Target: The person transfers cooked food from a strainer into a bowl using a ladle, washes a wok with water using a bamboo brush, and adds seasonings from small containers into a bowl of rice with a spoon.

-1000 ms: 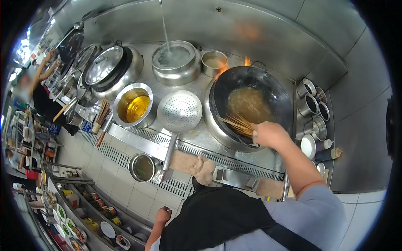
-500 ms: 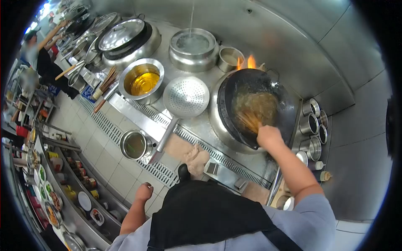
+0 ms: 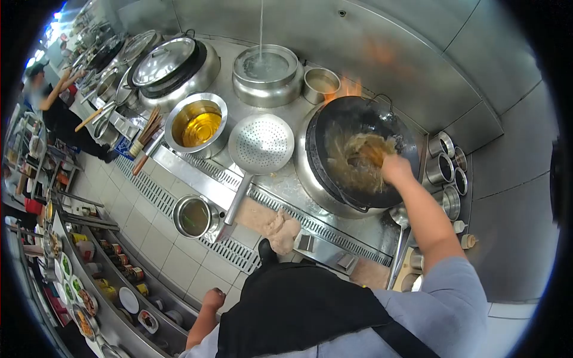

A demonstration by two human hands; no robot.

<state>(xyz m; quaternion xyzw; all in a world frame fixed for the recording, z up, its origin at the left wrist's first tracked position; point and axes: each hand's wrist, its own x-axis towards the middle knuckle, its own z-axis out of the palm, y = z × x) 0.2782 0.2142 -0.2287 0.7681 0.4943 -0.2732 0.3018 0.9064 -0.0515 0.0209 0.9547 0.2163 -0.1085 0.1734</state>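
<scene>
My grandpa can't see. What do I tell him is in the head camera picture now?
A person's right hand holds a stick brush in a big black wok, with orange flames behind it. The left hand hangs beside a black apron. Left of the wok sit a strainer, a pot of yellow liquid and another pot with water running in.

There are two bundles of thin sticks (image 3: 148, 128); one wok (image 3: 367, 113) over flames (image 3: 348, 88); one perforated skimmer (image 3: 261, 145); one pot of yellow oil (image 3: 221, 110); one wide pot of water (image 3: 267, 92); one crumpled cloth (image 3: 283, 234); the wearer's two hands (image 3: 397, 171).
</scene>
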